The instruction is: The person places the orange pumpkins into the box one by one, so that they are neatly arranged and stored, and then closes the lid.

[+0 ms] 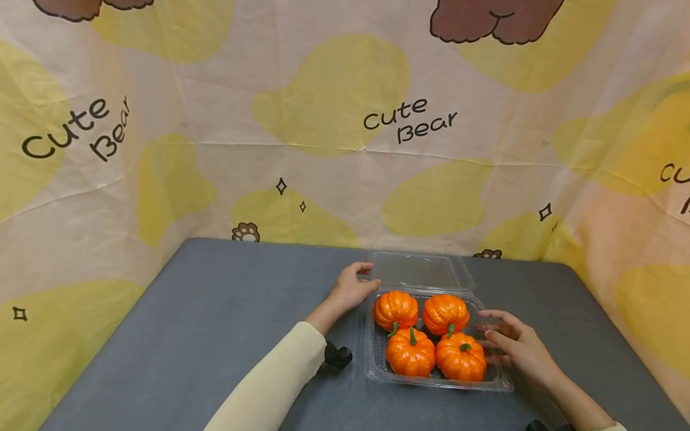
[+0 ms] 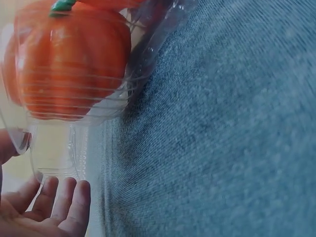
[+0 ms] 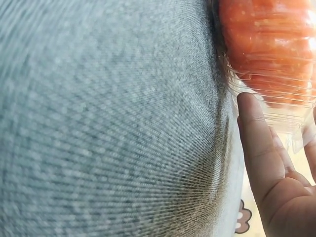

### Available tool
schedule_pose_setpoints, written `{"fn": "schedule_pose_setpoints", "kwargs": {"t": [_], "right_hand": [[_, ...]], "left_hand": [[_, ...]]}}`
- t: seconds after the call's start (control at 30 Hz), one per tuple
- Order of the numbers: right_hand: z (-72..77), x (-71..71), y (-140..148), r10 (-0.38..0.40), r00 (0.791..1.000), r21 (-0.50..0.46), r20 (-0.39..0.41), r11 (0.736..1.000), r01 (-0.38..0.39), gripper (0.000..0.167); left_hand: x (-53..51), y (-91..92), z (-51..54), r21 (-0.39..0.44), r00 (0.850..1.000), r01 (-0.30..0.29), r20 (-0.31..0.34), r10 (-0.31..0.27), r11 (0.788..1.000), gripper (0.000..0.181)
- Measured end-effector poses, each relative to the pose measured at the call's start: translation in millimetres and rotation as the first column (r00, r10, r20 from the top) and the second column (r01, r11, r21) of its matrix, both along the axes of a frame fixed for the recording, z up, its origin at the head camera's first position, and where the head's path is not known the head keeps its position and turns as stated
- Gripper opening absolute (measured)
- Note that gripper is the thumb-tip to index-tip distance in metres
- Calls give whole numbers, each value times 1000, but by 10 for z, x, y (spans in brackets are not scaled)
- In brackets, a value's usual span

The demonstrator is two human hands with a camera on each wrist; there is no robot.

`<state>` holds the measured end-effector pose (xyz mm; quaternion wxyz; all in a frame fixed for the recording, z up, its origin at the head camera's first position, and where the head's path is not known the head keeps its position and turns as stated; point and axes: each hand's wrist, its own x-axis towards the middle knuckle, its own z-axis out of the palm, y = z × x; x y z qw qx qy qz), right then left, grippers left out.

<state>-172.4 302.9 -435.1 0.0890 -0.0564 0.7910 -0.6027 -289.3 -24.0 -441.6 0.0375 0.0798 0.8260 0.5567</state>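
A clear plastic clamshell box (image 1: 438, 382) sits on the table, its lid (image 1: 421, 270) folded back away from me. Several orange pumpkins (image 1: 410, 354) with green stems lie in two rows in its base. At the box's far left corner is my left hand (image 1: 349, 288). In the left wrist view its thumb (image 2: 19, 140) lies at the box's rim and the fingers (image 2: 74, 205) extend loosely near the lid edge. My right hand (image 1: 519, 347) is at the right wall, fingers extended; in the right wrist view a fingertip (image 3: 248, 102) meets the ribbed plastic beside a pumpkin (image 3: 271, 44).
A grey-blue cloth covers the table (image 1: 228, 313). Printed fabric walls (image 1: 328, 97) with bears and lettering rise behind it and at both sides. Dark wrist devices (image 1: 337, 356) show at both sleeves.
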Motion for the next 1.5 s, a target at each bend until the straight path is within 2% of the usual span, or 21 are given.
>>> {"fn": "schedule_pose_setpoints", "kwargs": {"t": [0.2,0.43,0.77,1.0,1.2,1.33,1.5], "right_hand": [[-14,4,-16,-5,1000,10,-5,1000,5,48],[-34,8,-10,-4,1000,-1,-19,1000,4,51],[-27,53,36,17,997,-53,-71,998,-21,44],[-36,117,89,57,993,-86,-99,994,-66,40],[-33,199,94,71,995,-81,-74,994,-77,40],[-23,225,78,68,996,-76,-62,994,-73,40],[-25,226,75,66,996,-61,-65,996,-70,41]], "left_hand": [[-3,-29,39,34,1000,-12,5,12,999,51],[5,-77,14,41,999,-11,-39,13,999,53],[26,-77,38,13,988,-19,-153,21,1000,45],[-1,-66,25,32,964,-54,-260,60,998,36],[-44,-55,35,108,966,-58,-244,83,992,45],[-57,-53,57,127,968,-72,-229,100,989,54],[-52,-53,78,159,967,-62,-237,99,985,63]]}}
